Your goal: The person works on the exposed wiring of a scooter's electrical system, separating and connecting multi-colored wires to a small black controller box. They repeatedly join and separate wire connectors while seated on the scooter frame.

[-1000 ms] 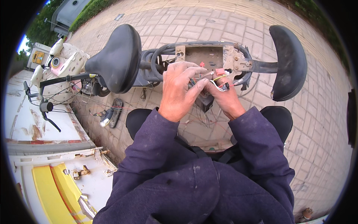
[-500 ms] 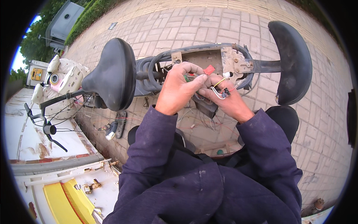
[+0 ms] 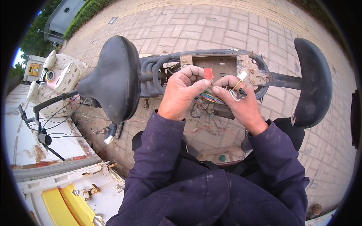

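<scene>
My left hand [image 3: 183, 91] pinches a red plug connector [image 3: 208, 73] between thumb and forefinger, with thin wires below it. Close beside it, my right hand [image 3: 239, 101] is closed on thin wires [image 3: 234, 94]. A white plug connector [image 3: 242, 75] on a yellow wire and a small black connector [image 3: 242, 92] stick out over its fingers. Coloured wires run down between the hands toward a dark finned box [image 3: 223, 111]. Behind the hands lies the open metal compartment [image 3: 215, 62] of a bike frame.
A black saddle [image 3: 115, 75] stands left of my hands, a curved black backrest [image 3: 316, 84] to the right. Handlebars [image 3: 41, 133] reach over a white panel at far left. Loose wires [image 3: 211, 128] trail on the paving below.
The red connector has turned from tilted to upright in my left hand. My right hand has shifted slightly right, and the white connector shows more fully. The view has shifted a little.
</scene>
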The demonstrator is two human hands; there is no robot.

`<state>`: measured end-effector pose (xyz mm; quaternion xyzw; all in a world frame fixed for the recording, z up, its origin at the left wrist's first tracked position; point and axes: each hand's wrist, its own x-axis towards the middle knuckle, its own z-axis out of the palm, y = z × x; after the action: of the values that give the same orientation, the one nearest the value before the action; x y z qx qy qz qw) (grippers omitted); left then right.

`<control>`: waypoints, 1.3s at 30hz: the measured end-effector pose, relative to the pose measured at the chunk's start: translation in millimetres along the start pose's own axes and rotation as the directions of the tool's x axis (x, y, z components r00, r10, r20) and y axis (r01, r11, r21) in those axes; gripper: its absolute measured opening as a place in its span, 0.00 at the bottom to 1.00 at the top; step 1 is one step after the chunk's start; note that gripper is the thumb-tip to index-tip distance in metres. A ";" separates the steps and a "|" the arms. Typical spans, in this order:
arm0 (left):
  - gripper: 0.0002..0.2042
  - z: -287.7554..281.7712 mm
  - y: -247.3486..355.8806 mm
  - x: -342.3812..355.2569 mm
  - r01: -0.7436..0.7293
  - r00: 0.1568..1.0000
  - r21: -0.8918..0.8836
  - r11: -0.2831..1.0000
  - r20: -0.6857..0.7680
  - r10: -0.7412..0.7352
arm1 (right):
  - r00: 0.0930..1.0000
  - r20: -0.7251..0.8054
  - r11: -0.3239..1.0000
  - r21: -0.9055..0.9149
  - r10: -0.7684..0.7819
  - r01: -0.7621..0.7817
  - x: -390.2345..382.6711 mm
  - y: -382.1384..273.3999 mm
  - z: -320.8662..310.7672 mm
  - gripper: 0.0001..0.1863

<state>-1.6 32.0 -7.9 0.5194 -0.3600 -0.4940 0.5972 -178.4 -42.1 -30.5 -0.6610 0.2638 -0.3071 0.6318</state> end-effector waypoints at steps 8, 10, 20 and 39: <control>0.16 -1.9 14.5 -0.5 -0.007 1.000 0.186 0.983 0.031 0.001 | 0.993 0.097 0.995 0.057 0.071 -0.077 13.6 -0.8 -3.5 0.11; 0.13 -7.9 17.4 -0.8 0.015 0.999 0.200 0.980 0.030 -0.021 | 0.992 0.104 0.992 0.100 0.073 -0.083 14.0 -0.6 -4.4 0.10; 0.11 -10.5 -0.3 6.7 0.068 0.995 0.086 0.994 -0.079 -0.061 | 0.981 0.128 0.962 0.215 0.145 -0.170 11.7 0.9 -10.9 0.09; 0.07 -3.7 -7.9 9.2 0.053 0.996 0.029 0.998 -0.080 -0.051 | 0.990 0.049 0.937 0.320 0.131 -0.139 15.1 11.3 -4.8 0.09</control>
<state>2.5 24.4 -17.1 0.5568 -0.3300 -0.4830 0.5897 -171.3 -57.2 -40.6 -0.5332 0.2463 -0.2932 0.7543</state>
